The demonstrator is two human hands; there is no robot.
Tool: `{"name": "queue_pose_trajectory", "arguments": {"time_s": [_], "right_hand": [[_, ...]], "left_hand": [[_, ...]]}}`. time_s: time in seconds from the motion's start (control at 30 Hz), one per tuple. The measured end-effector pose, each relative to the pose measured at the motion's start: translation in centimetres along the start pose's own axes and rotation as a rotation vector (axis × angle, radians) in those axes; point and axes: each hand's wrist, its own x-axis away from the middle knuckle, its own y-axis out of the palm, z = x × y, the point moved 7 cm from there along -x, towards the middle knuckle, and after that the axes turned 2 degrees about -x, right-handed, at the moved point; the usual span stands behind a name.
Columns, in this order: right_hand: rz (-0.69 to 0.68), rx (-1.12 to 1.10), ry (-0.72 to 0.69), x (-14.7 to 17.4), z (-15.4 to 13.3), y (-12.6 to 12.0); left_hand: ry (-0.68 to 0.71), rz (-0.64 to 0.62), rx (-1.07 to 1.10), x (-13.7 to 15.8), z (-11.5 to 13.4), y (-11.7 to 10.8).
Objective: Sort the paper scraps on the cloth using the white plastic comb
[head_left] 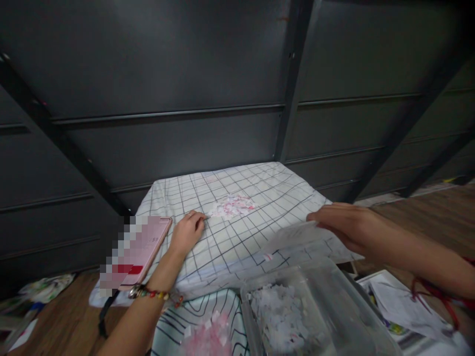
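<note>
My left hand (188,231) rests on the checked cloth, fingers curled together, beside a loose pile of small white and pink paper pieces (234,206). Whatever it may pinch is hidden. Over the front right of the cloth, my right hand (343,225) has its fingers closed on the edge of a translucent plastic bag (291,236), blurred by motion. Below that bag stands a clear plastic box (322,301) with many small white pieces (276,316) in its left part. To its left, a patterned tray (166,326) holds pink and white small packets (211,336).
A pink phone (148,252), partly pixelated, lies at the left edge of the white checked cloth (260,183). Dark metal panels (185,74) rise behind the table. Papers (404,306) lie at the lower right, above a wooden floor (438,217).
</note>
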Motion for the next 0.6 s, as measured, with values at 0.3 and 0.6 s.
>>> {"name": "queue_pose_trajectory", "arguments": {"time_s": [0.3,0.6], "right_hand": [[0.118,0.132,-0.056,-3.4,1.6,0.9],[-0.101,-0.017,0.06,1.2,0.5,1.0]], "left_hand": [[-0.019,0.015,0.009,0.1,-0.3,-0.1],[0.005,0.012,0.031,0.0,-0.1,0.1]]}}
